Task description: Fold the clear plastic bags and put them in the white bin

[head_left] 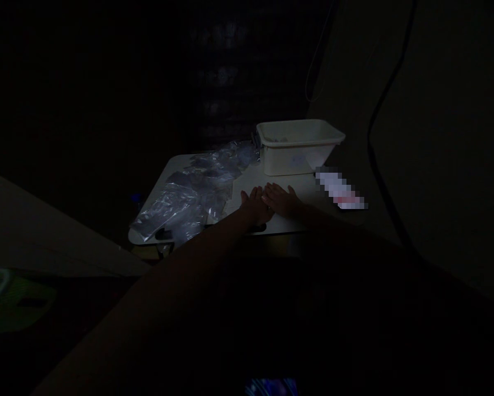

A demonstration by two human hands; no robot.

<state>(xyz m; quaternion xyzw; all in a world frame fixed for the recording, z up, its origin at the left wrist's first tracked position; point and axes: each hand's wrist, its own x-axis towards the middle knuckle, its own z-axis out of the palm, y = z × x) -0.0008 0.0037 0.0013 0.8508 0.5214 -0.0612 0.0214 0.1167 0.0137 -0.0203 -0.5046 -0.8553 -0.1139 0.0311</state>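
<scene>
Dim light falls on a small white table (pixel 247 181). My left hand (pixel 255 207) lies over its front part, fingers stretched out and palm seemingly down. Beside it my right hand (pixel 283 201) is also spread, its fingertips touching or overlapping the left hand. Neither hand holds anything that I can see. Left of my hands is a pile of clear plastic bags (pixel 197 190). Behind them stands a white plastic bin (pixel 298 157) with some small things in it, too dark to make out.
At the table's right side lies a blurred, lit phone-like object (pixel 339 188). A dark cable (pixel 378 165) hangs along the right wall. A green basket (pixel 20 302) is at the lower left, near a pale panel (pixel 44 231). A lit screen (pixel 271 386) shows at the bottom.
</scene>
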